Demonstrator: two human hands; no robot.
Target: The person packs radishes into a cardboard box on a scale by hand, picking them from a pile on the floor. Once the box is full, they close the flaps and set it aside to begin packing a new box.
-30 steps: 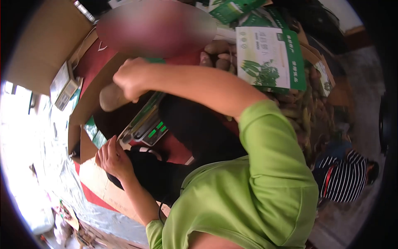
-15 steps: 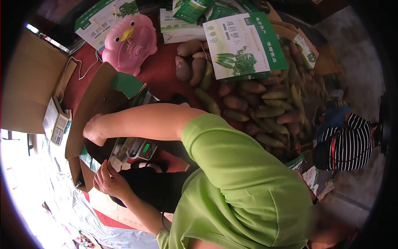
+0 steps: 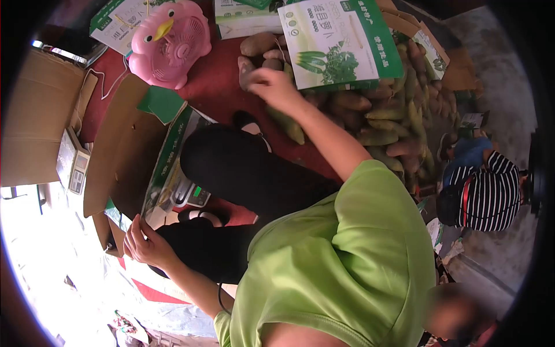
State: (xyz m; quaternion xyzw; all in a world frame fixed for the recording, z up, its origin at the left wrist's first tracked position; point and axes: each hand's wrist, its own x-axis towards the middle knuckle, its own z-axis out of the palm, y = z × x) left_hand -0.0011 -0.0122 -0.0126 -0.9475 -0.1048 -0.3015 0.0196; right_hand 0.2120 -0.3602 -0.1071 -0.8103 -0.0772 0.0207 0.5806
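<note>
My left hand is closed on the near edge of an open cardboard box, pinching a corner of its green-and-white printed side panel. My right hand is stretched out over the heap, fingers loosely bent and apart, slightly blurred. Its fingertips are beside a reddish-brown tuber like a sweet potato; whether they touch cannot be made out. Long green radishes lie just below that hand. More sweet potatoes and radishes are heaped to its right. The inside of the box is mostly hidden.
A pink chick-shaped fan stands at the upper left. Printed radish cartons lie on the heap. A scale with a lit green display sits between my legs. Another device with buttons is at left. A person in stripes is at right.
My right hand has left the box's far side and swung up and right to the vegetables. My left hand stays at the box edge. The view has shifted slightly.
</note>
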